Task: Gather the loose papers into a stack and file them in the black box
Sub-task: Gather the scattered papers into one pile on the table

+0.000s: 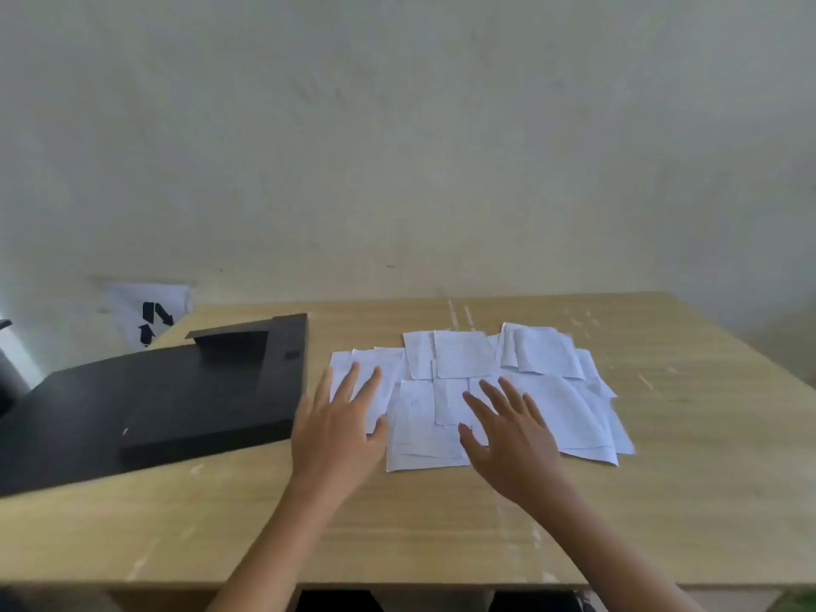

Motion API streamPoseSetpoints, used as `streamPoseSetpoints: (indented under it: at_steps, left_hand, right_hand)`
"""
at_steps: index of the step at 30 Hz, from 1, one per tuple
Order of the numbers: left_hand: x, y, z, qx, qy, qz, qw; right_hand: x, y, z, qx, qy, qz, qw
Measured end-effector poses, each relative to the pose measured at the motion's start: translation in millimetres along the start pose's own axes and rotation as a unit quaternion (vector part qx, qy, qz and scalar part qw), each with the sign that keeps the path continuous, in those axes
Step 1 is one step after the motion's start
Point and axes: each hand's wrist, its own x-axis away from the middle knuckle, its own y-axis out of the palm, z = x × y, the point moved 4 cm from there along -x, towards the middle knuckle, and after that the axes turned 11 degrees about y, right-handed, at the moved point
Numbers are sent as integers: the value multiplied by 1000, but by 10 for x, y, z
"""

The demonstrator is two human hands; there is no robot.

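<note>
Leftmost, a dark rounded object (9, 377) sat cut off by the frame edge; what it was could not be told. Behind the table's far left corner, a white sheet with black arrow marks (150, 318) leaned at the foot of the wall (397, 148).

Next, the black box (176, 390) lay flat on the left part of the wooden table (397, 523), its lid closed as far as the view showed (a recessed panel and a small dark catch were visible near its far right corner). Its right edge stood just beside the papers.

Left hand (338, 430): fingers straight and spread apart, holding nothing, palm down. Its fingertips lay over the leftmost sheets, the heel of the hand over bare table just right of the box. Whether the palm pressed on the paper or hovered above it could not be told.

Loose papers (552, 390): white sheets with faint print, scattered and overlapping in the centre-right of the table, not yet squared into a stack. Some lay askew, and several smaller sheets sat along the far side.

Right hand (512, 439): likewise flat, fingers spread and straight, gripping nothing, placed over the near middle of the paper spread. Contact with the sheets uncertain (the frame was soft).

Both forearms reached in from the near edge of the table.
</note>
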Motion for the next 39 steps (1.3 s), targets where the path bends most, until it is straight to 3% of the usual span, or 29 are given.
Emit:
streamPoseSetpoints:
  at_steps: [10,14,20,26,31,35,39]
  left_hand:
    - [-95,635,-141,66,-44,-39,996]
    - [-67,619,-130,66,-57,-30,996]
    - [-99,620,-81,45,-25,-67,996]
    - [-374,636,75,47,12,-89,995]
    - [-411,582,-140,56,-56,-20,997]
    - [-364,686,-300,50,-124,-120,984]
    - [-306,722,-89,60,-91,-123,986]
  right_hand:
    - [-112,293,109,-63,33,-66,995]
    - [-185,217,176,-85,25,-46,995]
    - [-330,240,469,-19,82,-75,994]
    - [-410,240,384,-34,43,-68,996]
    - [-367,85,772,-31,138,54,989]
    - [-313,103,1024,-7,258,-4,966]
    - [-320,195,925,-17,216,-29,976]
